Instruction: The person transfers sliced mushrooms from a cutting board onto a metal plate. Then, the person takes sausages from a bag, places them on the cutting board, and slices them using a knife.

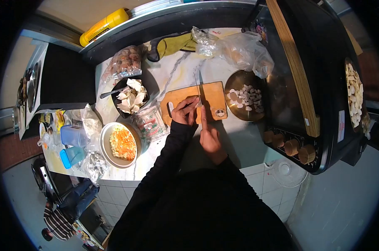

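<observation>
My right hand (210,140) grips a knife (198,88), its index finger stretched along the top and the thin blade pointing away from me. Beneath it lies a wooden cutting board (212,91) with a dark-edged handle slot and a round mark. Close to the blade's left side, my left hand (186,110) is closed with bent fingertips over the board; the small thing in them is mostly hidden. Just right of the board, a round metal pan (239,115) holds many small pale cut pieces (249,97).
At left stand a dark bowl (145,100) of pale pieces with a utensil, and a pot (104,151) of shredded orange and pale food. Plastic bags (244,48) and a green-black mitt (175,45) lie behind. A black oven (288,100) borders the right. A person (59,224) is at lower left.
</observation>
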Demonstrator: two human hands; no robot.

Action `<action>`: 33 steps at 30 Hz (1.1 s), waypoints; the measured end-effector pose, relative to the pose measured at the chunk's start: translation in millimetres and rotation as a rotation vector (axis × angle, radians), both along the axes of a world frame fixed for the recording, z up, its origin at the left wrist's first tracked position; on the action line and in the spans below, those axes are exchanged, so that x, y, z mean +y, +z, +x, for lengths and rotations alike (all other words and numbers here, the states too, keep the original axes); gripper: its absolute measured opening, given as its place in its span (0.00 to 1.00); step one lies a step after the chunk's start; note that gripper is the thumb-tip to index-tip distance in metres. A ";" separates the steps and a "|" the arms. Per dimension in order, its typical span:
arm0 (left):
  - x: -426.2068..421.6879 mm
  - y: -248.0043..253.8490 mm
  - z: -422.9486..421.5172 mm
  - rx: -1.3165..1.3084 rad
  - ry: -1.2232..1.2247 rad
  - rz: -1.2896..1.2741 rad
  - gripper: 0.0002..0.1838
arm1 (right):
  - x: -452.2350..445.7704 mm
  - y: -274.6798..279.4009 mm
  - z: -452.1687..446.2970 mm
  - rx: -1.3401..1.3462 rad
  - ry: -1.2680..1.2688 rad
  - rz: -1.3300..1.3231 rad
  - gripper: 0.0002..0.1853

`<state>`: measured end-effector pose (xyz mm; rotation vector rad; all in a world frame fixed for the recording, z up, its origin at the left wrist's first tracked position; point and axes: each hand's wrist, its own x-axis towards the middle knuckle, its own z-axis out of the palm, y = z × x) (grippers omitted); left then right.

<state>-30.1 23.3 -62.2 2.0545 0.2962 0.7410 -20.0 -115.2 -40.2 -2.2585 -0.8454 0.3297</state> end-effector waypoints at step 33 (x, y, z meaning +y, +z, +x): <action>-2.2 -2.7 1.5 -0.060 0.010 -0.114 0.11 | 0.2 10.0 0.8 0.053 0.028 -0.071 0.46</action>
